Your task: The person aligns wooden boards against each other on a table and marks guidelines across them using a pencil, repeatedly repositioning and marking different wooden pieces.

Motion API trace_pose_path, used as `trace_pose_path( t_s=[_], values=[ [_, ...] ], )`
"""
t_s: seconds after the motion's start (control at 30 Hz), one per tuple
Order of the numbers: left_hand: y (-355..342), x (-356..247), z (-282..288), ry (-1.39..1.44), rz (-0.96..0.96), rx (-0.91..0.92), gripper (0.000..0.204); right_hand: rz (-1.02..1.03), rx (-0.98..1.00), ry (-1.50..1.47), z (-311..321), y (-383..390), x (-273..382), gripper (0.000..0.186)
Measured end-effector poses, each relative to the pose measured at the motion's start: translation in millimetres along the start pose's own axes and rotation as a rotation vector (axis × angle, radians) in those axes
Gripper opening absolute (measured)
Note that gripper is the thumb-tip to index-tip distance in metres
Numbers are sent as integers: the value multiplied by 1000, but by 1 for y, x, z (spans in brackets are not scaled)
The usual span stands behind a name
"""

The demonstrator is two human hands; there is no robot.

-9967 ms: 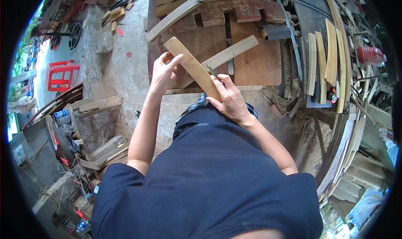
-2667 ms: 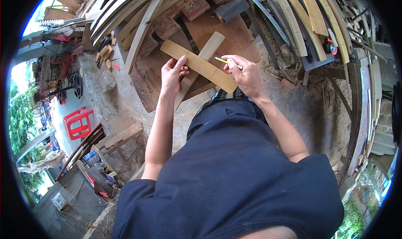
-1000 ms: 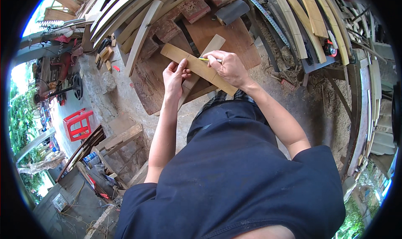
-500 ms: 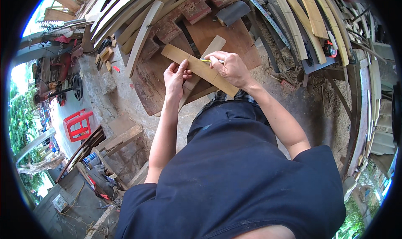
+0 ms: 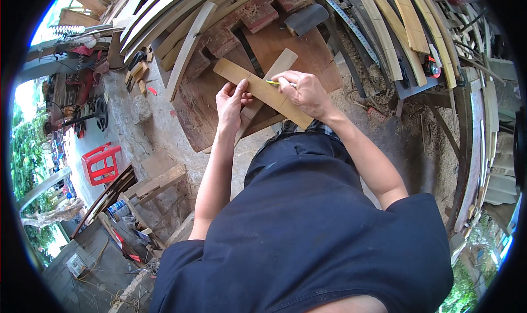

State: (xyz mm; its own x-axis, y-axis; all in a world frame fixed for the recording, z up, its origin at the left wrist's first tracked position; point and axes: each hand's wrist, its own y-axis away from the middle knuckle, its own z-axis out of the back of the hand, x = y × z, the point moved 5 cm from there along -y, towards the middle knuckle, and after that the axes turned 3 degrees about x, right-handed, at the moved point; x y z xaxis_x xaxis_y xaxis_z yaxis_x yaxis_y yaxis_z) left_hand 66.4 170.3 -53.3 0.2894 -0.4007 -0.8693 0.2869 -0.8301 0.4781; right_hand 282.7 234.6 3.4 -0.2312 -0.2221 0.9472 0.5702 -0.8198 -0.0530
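A yellowish wooden board (image 5: 290, 109) with thin pencil lines across it lies diagonally over a paler strip (image 5: 282, 60), above a brown wooden work surface (image 5: 321, 63). My left hand (image 5: 233, 102) pinches the board's near edge left of the crossing, thumb on its face. My right hand (image 5: 302, 93) grips a yellow pencil (image 5: 272, 82) low over the board, its point at the face just right of my left thumb.
Curved slats (image 5: 379, 30) lie at the upper right beside a metal rule (image 5: 362, 38); more strips (image 5: 186, 47) lie at the upper left. A dark rolled sheet (image 5: 307, 19) rests behind. A red plastic stool (image 5: 101, 164) and scrap wood (image 5: 164, 178) are at the left.
Since the earliest frame the view has turned. My right hand has moved from the board's right part toward its middle with the pencil; in the last second it shifted only slightly.
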Motion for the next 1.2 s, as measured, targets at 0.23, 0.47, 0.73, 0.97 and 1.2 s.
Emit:
trace_pose_path(
  t_s=[0.23,0.47,0.73,0.97,1.2],
  values=[
    [2,-2,2,4,-23,-3,29,-31,70,26,20,36,14,28],
    [10,-9,1,83,-55,-13,24,228,-45,593,1,39,33,48],
    [41,-51,-27,42,-253,111,28,133,-177,585,4,39,28,54],
    [100,-33,7,-1191,-629,62,60,-92,-340,463,48,51,6,54],
    [106,-21,17,-1159,-527,82,48,-155,-343,390,50,56,9,54]
  ],
)
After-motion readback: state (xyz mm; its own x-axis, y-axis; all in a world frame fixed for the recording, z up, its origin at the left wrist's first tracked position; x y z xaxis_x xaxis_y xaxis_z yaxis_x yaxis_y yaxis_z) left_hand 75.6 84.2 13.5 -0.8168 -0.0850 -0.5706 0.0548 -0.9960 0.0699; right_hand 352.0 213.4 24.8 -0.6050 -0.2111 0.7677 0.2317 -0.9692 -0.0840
